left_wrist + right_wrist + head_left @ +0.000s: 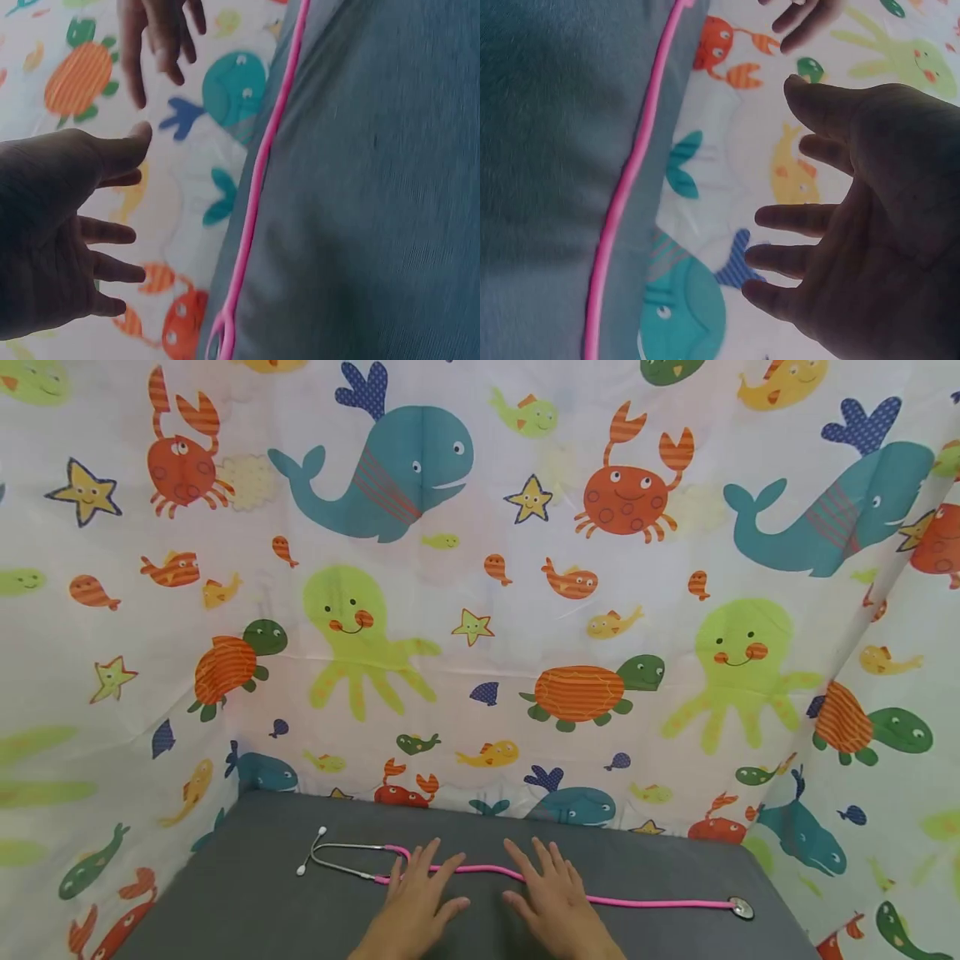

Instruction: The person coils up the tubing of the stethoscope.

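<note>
A stethoscope with pink tubing [652, 903] lies stretched across the grey surface. Its metal ear tubes [345, 845] point left, and the round chest piece [741, 907] is at the right end. My left hand [414, 902], fingers spread, overlaps the tubing near the fork in the head view. Farther right, my right hand [557, 897] is held likewise over the middle of the tube. Both wrist views show the left hand [67, 225] and the right hand [877, 217] raised above the pink tube, with nothing in their fingers.
The grey surface [247, 877] ends at a white cloth [480, 735] printed with sea animals. This cloth hangs behind it and along both the left and right sides.
</note>
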The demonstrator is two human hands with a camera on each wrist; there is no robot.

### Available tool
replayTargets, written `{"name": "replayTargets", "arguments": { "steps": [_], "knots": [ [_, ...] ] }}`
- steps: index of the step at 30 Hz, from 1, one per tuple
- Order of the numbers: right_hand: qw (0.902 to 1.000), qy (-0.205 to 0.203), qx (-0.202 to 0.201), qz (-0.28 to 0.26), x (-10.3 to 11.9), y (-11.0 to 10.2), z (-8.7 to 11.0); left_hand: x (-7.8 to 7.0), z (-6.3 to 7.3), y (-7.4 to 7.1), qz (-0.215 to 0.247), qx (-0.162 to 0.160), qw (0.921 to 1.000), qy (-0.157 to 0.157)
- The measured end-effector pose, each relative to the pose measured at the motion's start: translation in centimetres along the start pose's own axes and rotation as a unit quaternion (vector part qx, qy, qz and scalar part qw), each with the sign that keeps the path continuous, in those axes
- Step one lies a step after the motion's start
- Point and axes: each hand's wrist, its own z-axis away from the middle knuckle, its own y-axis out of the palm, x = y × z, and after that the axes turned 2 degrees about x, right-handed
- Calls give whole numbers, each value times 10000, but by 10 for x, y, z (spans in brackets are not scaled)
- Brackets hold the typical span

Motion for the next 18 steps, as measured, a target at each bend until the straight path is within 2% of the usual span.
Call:
{"name": "replayTargets", "arguments": {
  "steps": [6, 8, 12, 14, 18],
  "knots": [
    [9986, -178, 490, 25, 3, 16, -20, 47, 0, -11, -256, -261, 9976, -581],
    [9979, -90, 639, -12, 1, 22, -26, 66, -1, -17, -442, -407, 9964, -601],
    [9981, -3, 610, 43, -7, 37, -36, 106, -4, -32, -959, -687, 9917, -513],
    [9979, 109, 627, 158, -10, 45, -40, 125, -6, -38, -1067, -593, 9906, -621],
    [9954, 435, 686, 516, -14, 58, -41, 150, -10, -40, -989, -47, 9909, -917]
  ]
}}
